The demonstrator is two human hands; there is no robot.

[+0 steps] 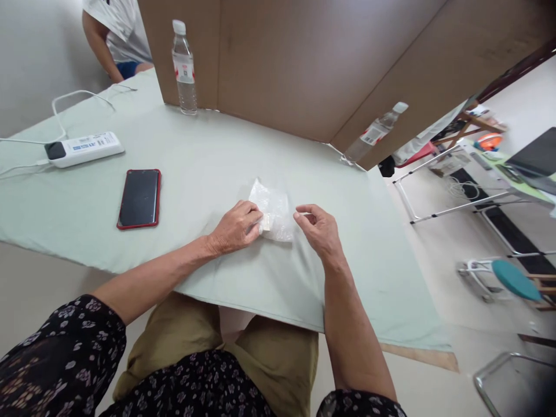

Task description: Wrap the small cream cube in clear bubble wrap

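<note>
A small clear plastic bag (274, 205) lies on the pale green tablecloth (200, 168) in front of me. My left hand (237, 227) rests on the bag's near left corner, fingers curled and pinching a small whitish piece at its edge. My right hand (319, 229) hovers just right of the bag, thumb and forefinger pinched together on something tiny that I cannot make out.
A red-cased phone (139, 198) lies left of my hands, a white power strip (82, 149) with cables farther left. Two water bottles (184, 69) (376, 134) stand by brown cardboard screens (304, 63). Another person's arm (102, 49) shows at the far left corner. Chairs stand on the right.
</note>
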